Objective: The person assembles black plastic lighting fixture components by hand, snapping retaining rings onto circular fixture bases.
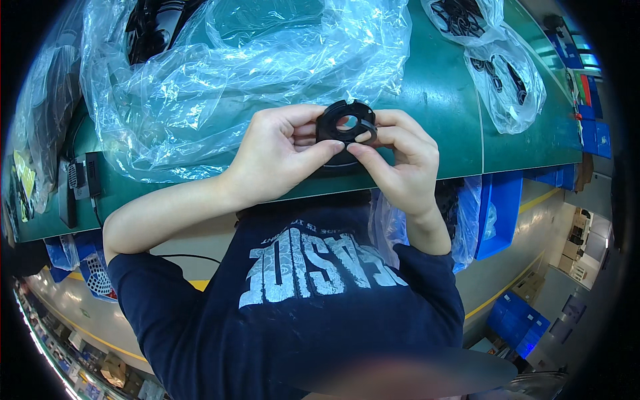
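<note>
here the left hand (283, 150) and right hand (400, 163) both pinch a small black ring-shaped part (345, 123), fingers curled shut on its rim, just above the near edge of the green table (440, 100). it looks light, stiff and probably hard plastic; the notched outer rim offers the surest hold, away from the open centre.

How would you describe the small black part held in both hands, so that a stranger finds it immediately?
Start at the green table, whose far side is covered by a big crumpled clear plastic bag. At its near edge, the left hand and right hand meet. Pinched between them is a black plastic ring with a notched rim and round central hole, the only black part outside a bag.
</note>
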Demonstrator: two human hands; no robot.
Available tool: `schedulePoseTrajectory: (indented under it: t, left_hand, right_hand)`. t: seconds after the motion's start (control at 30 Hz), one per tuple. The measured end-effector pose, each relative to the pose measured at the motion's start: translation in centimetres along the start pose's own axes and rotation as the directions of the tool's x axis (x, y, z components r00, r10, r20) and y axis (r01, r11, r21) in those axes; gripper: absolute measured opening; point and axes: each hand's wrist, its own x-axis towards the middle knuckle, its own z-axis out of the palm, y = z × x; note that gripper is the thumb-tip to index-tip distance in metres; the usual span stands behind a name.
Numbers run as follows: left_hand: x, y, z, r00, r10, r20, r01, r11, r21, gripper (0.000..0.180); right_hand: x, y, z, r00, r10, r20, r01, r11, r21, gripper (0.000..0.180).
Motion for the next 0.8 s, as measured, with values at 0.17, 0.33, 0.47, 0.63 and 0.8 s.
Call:
schedulePoseTrajectory:
  t: [0.17,0.33,0.47,0.63,0.8]
  left_hand:
    - [0.3,0.4,-0.1,1.000,-0.018,0.005,0.018,1.000,-0.001,0.032]
    - [0.2,0.2,-0.2,0.999,-0.049,0.022,0.049,0.999,-0.014,0.031]
    - [0.3,0.3,-0.2,0.999,-0.042,0.024,0.042,0.999,0.009,0.030]
    - [0.5,0.4,-0.1,0.999,-0.044,0.008,0.044,0.998,-0.045,0.029]
    - [0.9,0.2,-0.4,0.990,-0.118,0.079,0.130,0.977,-0.167,0.030]
  right_hand:
    - [-1.1,0.0,1.2,0.981,0.063,-0.184,-0.035,0.988,0.152,0.035]
    - [-0.7,-0.3,0.9,0.974,0.218,-0.059,-0.179,0.906,0.382,0.046]
    - [-1.0,0.2,0.9,0.983,0.182,-0.036,-0.158,0.924,0.347,0.044]
    - [-0.2,0.1,0.3,0.962,0.275,0.009,-0.257,0.889,0.378,0.041]
    - [0.2,0.1,-0.4,0.951,0.307,0.027,-0.284,0.841,0.460,0.037]
